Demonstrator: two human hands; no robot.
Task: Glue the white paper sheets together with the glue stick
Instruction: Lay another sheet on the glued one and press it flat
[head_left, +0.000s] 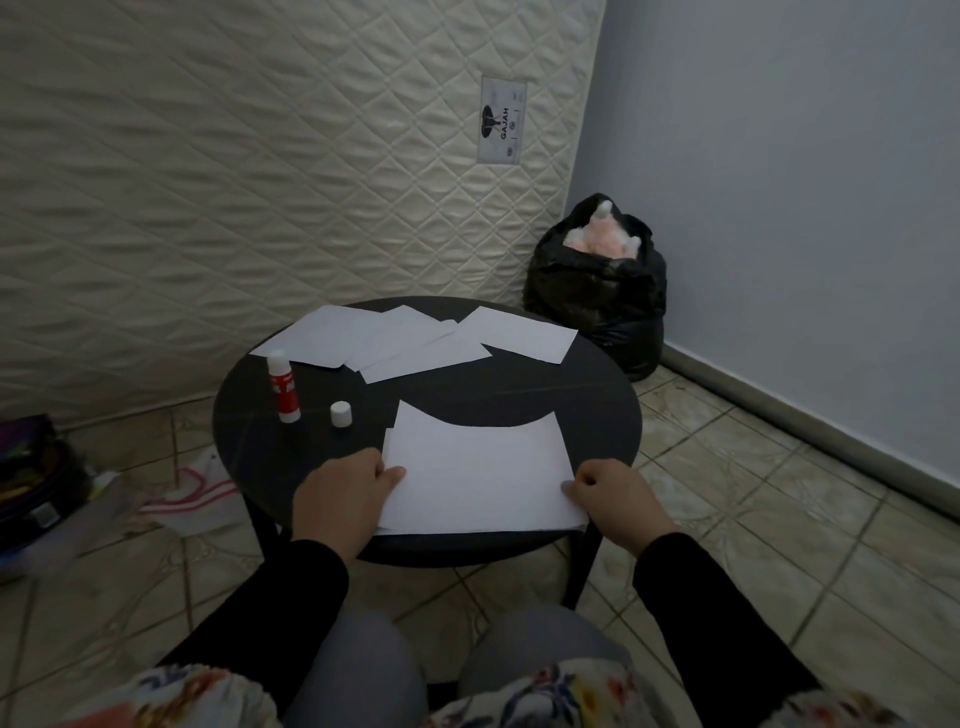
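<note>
A white paper sheet (478, 473) lies on the near side of the round black table (493, 395), on top of another sheet whose edge shows at its left. My left hand (345, 493) pinches the top sheet's left edge. My right hand (615, 499) pinches its right edge. The far edge curls upward. A red and white glue stick (283, 387) stands uncapped at the table's left, and its white cap (341, 414) stands just to its right. Several more white sheets (415, 340) lie spread across the far side.
A quilted mattress (260, 156) leans against the wall behind the table. A black bag (597, 286) sits on the tiled floor in the corner at the right. Clutter and a plastic bag (192, 493) lie on the floor at the left.
</note>
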